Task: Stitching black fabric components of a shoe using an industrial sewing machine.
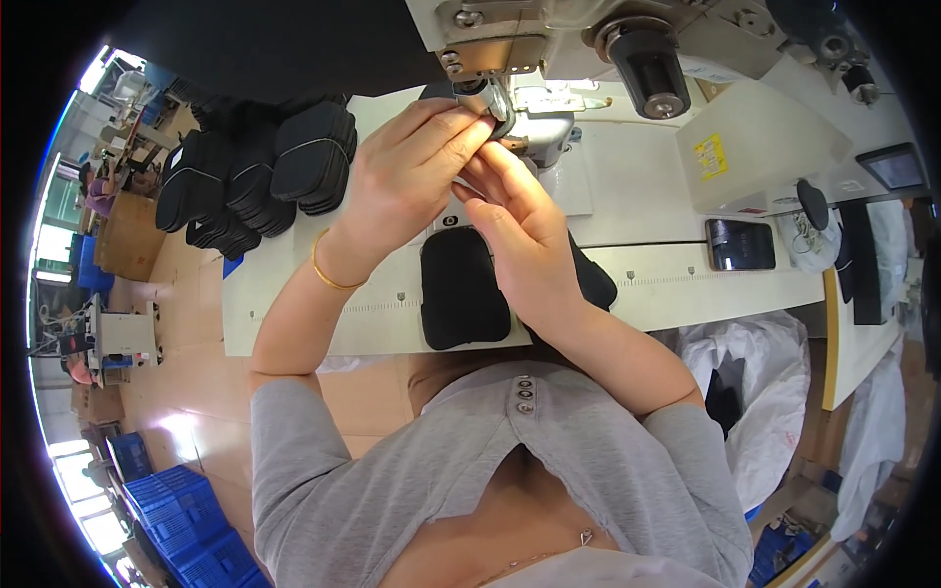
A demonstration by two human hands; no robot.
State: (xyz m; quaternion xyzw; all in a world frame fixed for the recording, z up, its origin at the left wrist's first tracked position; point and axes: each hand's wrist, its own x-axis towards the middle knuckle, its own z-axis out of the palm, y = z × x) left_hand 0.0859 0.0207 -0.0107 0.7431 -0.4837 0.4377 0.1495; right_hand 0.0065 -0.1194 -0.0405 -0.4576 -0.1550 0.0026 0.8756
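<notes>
Both my hands meet under the head of a sewing machine point(495, 54), beside its metal foot. My left hand point(407, 171), a gold bangle on its wrist, has its fingers closed on a small black fabric piece point(504, 127), mostly hidden by the fingers and the machine. From the right my right hand point(534, 235) reaches to the same piece, fingers bent and closed at its edge, the thumb lying toward the left palm. Below the hands a black padded piece point(465, 294) with rounded corners lies on the white table point(363, 318). Another black piece point(594, 279) shows partly behind my right wrist.
Banded stacks of black pads point(314, 157) stand at the table's left. On the right lie a phone point(740, 244) and a pale machine housing point(765, 147). A white plastic bag point(760, 392) hangs below the table edge. Blue crates point(186, 519) stand on the floor, lower left.
</notes>
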